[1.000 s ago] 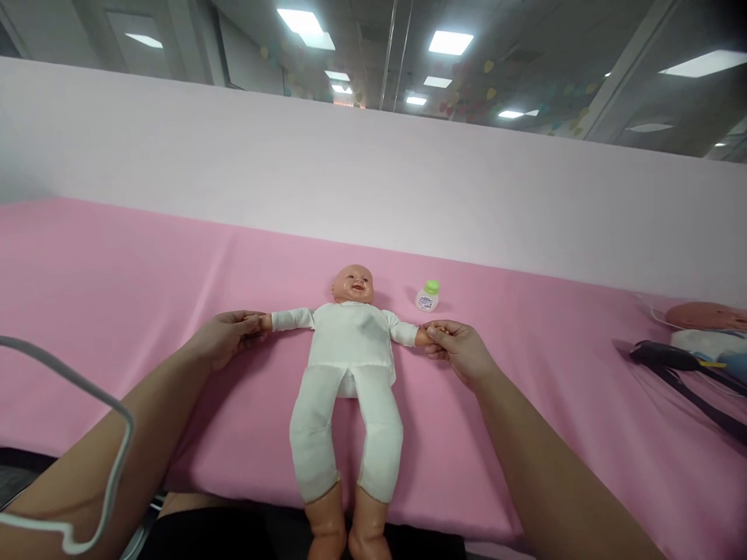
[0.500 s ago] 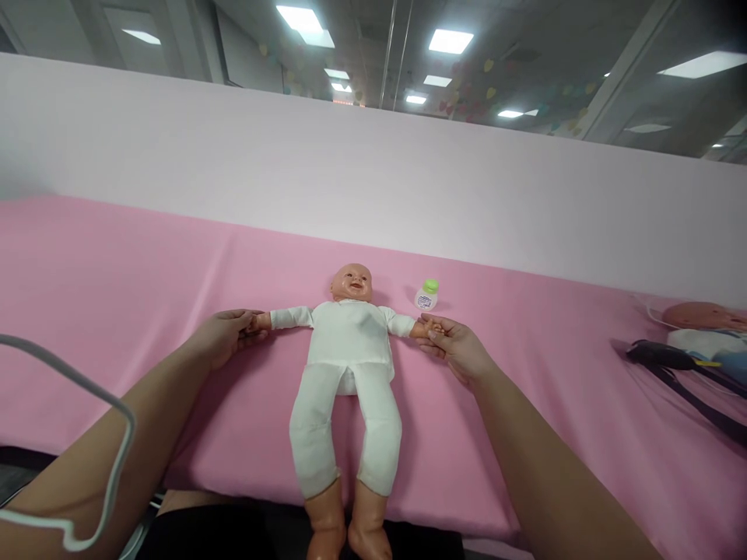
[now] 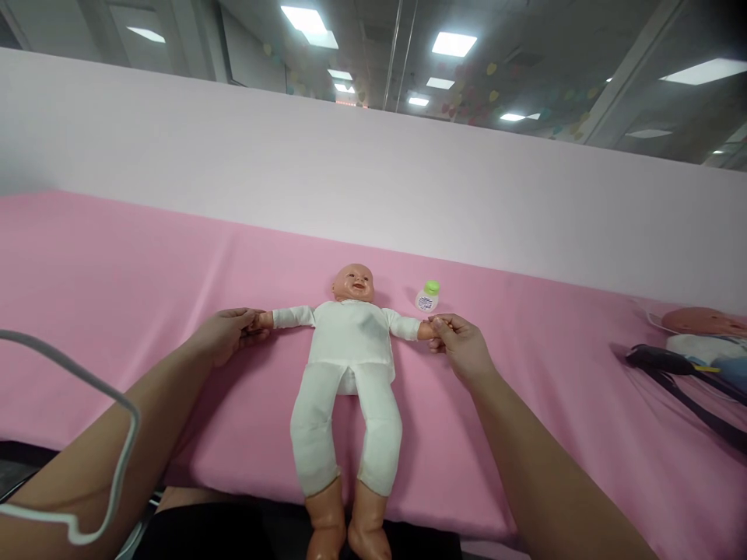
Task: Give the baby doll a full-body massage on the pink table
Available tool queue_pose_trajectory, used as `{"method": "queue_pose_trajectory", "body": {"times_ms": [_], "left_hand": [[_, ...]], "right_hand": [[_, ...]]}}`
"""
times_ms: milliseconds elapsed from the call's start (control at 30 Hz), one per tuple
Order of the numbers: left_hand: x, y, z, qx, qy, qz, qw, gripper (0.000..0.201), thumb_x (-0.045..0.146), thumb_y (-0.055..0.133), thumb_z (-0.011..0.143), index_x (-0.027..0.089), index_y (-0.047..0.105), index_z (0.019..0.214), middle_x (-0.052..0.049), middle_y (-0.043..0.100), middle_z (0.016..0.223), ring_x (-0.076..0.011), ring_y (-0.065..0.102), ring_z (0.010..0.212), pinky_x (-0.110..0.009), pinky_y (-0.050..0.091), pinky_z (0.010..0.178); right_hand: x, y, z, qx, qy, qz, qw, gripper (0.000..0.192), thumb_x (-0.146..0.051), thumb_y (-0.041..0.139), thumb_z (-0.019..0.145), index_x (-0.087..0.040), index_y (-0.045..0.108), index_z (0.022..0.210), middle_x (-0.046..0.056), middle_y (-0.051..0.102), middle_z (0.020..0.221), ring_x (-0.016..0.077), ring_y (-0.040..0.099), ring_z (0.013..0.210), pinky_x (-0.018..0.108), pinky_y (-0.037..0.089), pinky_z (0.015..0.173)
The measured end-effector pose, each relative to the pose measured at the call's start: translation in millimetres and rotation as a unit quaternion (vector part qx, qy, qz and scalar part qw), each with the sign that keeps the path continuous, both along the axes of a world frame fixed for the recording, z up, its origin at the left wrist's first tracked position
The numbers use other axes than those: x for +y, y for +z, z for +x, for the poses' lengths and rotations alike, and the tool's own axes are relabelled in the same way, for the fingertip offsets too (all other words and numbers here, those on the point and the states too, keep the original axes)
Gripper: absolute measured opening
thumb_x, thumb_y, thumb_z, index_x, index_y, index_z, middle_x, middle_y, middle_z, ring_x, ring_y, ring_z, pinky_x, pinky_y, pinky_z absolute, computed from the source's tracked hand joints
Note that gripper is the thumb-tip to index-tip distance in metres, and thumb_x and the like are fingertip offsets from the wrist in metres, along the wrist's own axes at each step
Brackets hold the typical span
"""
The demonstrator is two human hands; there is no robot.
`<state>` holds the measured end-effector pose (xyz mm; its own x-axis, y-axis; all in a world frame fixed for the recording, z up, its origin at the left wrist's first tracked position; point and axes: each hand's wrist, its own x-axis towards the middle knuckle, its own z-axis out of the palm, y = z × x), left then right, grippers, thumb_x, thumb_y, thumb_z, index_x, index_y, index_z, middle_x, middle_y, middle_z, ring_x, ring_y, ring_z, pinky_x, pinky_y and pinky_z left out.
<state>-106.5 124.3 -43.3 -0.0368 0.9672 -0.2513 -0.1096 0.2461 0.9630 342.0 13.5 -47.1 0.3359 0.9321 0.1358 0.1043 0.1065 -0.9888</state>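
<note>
A baby doll with a white cloth body lies face up on the pink-covered table, its feet over the front edge. Both its arms are stretched out sideways. On the left, my left hand is closed round the doll's hand, with the fingers partly hidden. My right hand pinches the doll's other hand between thumb and fingers. Just beyond my right hand stands a small clear bottle with a green cap and a printed label.
A white panel rises behind the table, with glass above it. At the far right lie a second doll, partly cut off, and a black handle with a strap. A pale cable loops over my left forearm.
My right hand has shifted its fingers and now covers more of the doll's hand, with its arm drawn slightly outward. My left hand keeps its hold.
</note>
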Motion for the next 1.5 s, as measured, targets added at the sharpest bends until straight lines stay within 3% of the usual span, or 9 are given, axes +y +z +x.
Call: {"method": "queue_pose_trajectory", "body": {"times_ms": [133, 267, 500, 700, 900, 1100, 1300, 1500], "left_hand": [[-2, 2.6, 2, 0.001, 0.001, 0.006, 1.0, 0.016, 0.019, 0.065, 0.091, 0.011, 0.078, 0.089, -0.012, 0.076, 0.088, -0.0194, 0.074, 0.073, -0.028, 0.066, 0.073], [-3, 2.4, 1, -0.011, 0.006, -0.001, 1.0, 0.012, 0.015, 0.067, 0.087, 0.011, 0.078, 0.089, -0.013, 0.078, 0.091, -0.0204, 0.075, 0.077, -0.03, 0.066, 0.076], [-6, 4.9, -2, -0.025, -0.049, 0.013, 0.998, 0.024, 0.012, 0.084, 0.069, 0.014, 0.079, 0.092, -0.012, 0.08, 0.105, -0.024, 0.075, 0.101, -0.028, 0.064, 0.087], [-3, -0.3, -5, 0.01, -0.071, 0.045, 0.996, 0.038, 0.027, 0.096, 0.056, 0.017, 0.08, 0.089, -0.011, 0.081, 0.1, -0.0287, 0.075, 0.097, -0.034, 0.065, 0.083], [3, -6.7, -4, 0.027, -0.03, 0.038, 0.998, 0.023, 0.033, 0.085, 0.073, 0.015, 0.08, 0.087, -0.011, 0.078, 0.086, -0.022, 0.074, 0.076, -0.029, 0.065, 0.072], [0, -2.0, 0, -0.013, 0.008, 0.016, 1.0, 0.011, 0.017, 0.075, 0.077, 0.013, 0.08, 0.086, -0.013, 0.079, 0.093, -0.0236, 0.076, 0.082, -0.033, 0.067, 0.075], [-4, 0.8, -4, -0.023, -0.068, 0.033, 0.997, 0.034, 0.015, 0.086, 0.059, 0.016, 0.081, 0.093, -0.013, 0.08, 0.108, -0.0275, 0.075, 0.102, -0.031, 0.065, 0.086], [-5, -0.2, -6, 0.02, -0.095, 0.055, 0.994, 0.055, 0.025, 0.096, 0.045, 0.017, 0.08, 0.097, -0.011, 0.08, 0.097, -0.0273, 0.074, 0.091, -0.033, 0.062, 0.078]], "right_hand": [[2, -3.8, 2, 0.002, -0.026, -0.013, 1.0, 0.043, -0.061, 0.075, 0.083, -0.021, 0.074, 0.099, 0.001, 0.069, 0.077, 0.015, 0.061, 0.06, 0.032, 0.058, 0.061], [6, -9.8, 6, 0.055, -0.045, -0.032, 0.997, 0.048, -0.061, 0.078, 0.081, -0.021, 0.072, 0.106, 0.003, 0.072, 0.085, 0.0163, 0.066, 0.066, 0.034, 0.061, 0.067], [7, -14.1, 12, 0.122, 0.031, -0.022, 0.992, 0.052, -0.05, 0.093, 0.067, -0.023, 0.072, 0.106, 0.001, 0.074, 0.093, 0.016, 0.072, 0.077, 0.036, 0.063, 0.084], [3, -7.2, 10, 0.08, 0.038, -0.038, 0.995, 0.05, -0.048, 0.096, 0.06, -0.021, 0.069, 0.092, 0.001, 0.073, 0.085, 0.0167, 0.069, 0.07, 0.034, 0.061, 0.071], [3, -5.3, 6, 0.058, 0.017, -0.044, 0.997, 0.047, -0.059, 0.088, 0.069, -0.021, 0.066, 0.085, -0.003, 0.063, 0.07, 0.0113, 0.056, 0.056, 0.026, 0.05, 0.055], [3, -4.4, 4, 0.068, -0.008, -0.05, 0.996, 0.043, -0.062, 0.078, 0.08, -0.021, 0.066, 0.085, -0.002, 0.062, 0.073, 0.0102, 0.053, 0.057, 0.024, 0.048, 0.053], [8, -12.0, 10, 0.159, -0.028, -0.034, 0.986, 0.029, -0.046, 0.084, 0.08, -0.022, 0.071, 0.089, 0.0, 0.067, 0.081, 0.0113, 0.062, 0.067, 0.024, 0.059, 0.066], [8, -16.8, 21, 0.194, 0.01, -0.01, 0.981, 0.034, -0.034, 0.092, 0.073, -0.025, 0.075, 0.101, 0.0, 0.072, 0.093, 0.0119, 0.068, 0.08, 0.023, 0.063, 0.08]]}}
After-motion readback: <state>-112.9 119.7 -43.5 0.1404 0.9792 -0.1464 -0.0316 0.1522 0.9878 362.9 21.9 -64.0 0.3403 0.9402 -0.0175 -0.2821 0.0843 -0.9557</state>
